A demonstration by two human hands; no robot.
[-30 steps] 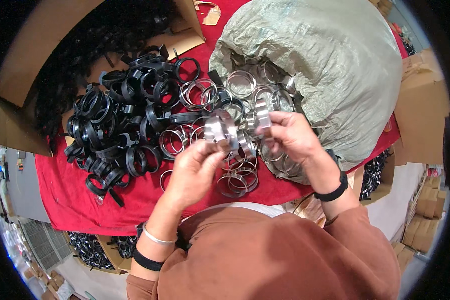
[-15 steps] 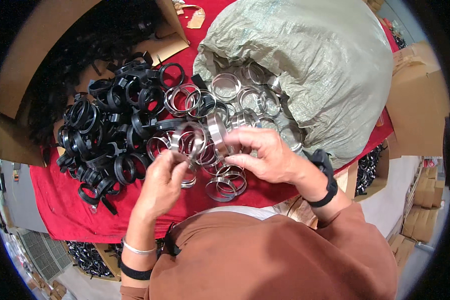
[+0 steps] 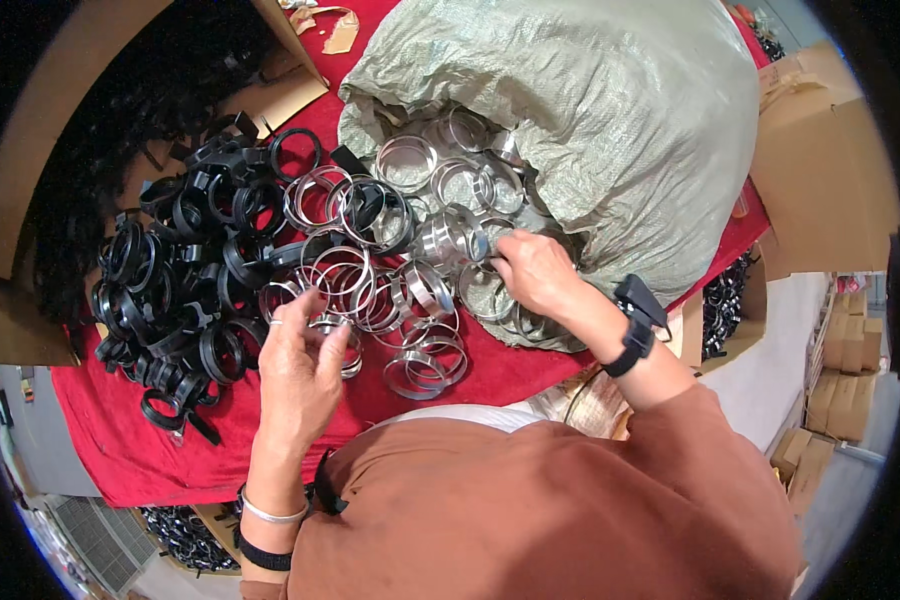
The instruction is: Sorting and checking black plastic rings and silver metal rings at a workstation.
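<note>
Shiny metal rings (image 3: 340, 275) lie in a loose pile on the red cloth, between black ring-shaped clamps and the mouth of a woven sack. At the pile's near left edge my left hand (image 3: 300, 375) is open, thumb and fingers apart, holding nothing. My right hand (image 3: 542, 275) is at the sack's mouth, its fingertips closed on the right edge of a metal ring (image 3: 455, 238) among several others. Part of that grip is hidden by the fingers. Many black clamps (image 3: 180, 270) are heaped to the left.
The bulging grey-green woven sack (image 3: 610, 110) fills the far right of the red-covered table (image 3: 240, 450). A cardboard box (image 3: 20, 310) with black parts stands at the left. Another carton (image 3: 815, 170) is at the right, with more black parts in a box (image 3: 725, 310) below.
My left hand has let go of the metal ring it had and drawn back slightly. My right hand has moved away from it, up to the rings at the sack's mouth. The view has shifted a little.
</note>
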